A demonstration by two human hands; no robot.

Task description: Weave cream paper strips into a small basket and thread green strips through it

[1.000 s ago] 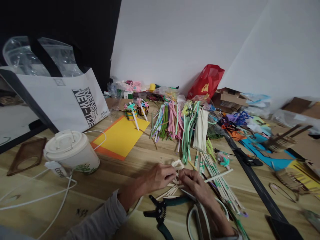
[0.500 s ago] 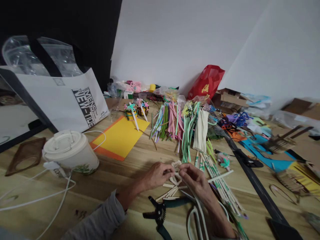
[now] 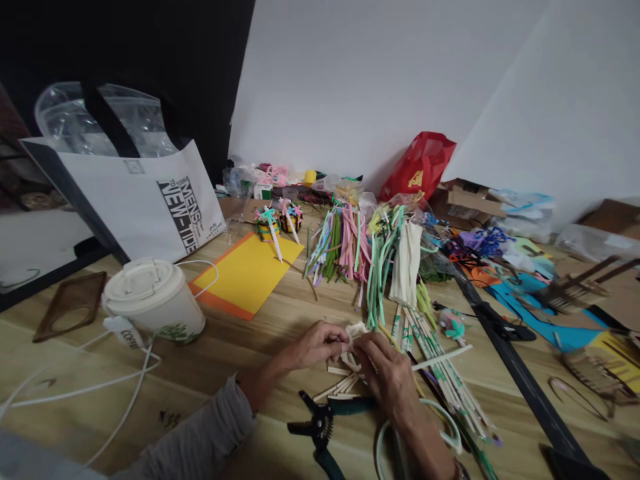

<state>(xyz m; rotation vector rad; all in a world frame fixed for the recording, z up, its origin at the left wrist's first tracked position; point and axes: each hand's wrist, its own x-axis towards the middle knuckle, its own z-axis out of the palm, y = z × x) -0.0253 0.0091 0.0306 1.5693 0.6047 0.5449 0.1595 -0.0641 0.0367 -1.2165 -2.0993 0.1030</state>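
Pale folded strips (image 3: 356,330) sit pinched between our left hand (image 3: 317,345) and right hand (image 3: 385,377), fingers closed on them, with pliers (image 3: 319,423) just below and bundled sticks (image 3: 440,373) crowding the right.

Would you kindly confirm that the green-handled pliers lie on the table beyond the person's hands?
Not quite: the head view shows the pliers on the table on the near side of the left hand and right hand, just below them, not beyond them.
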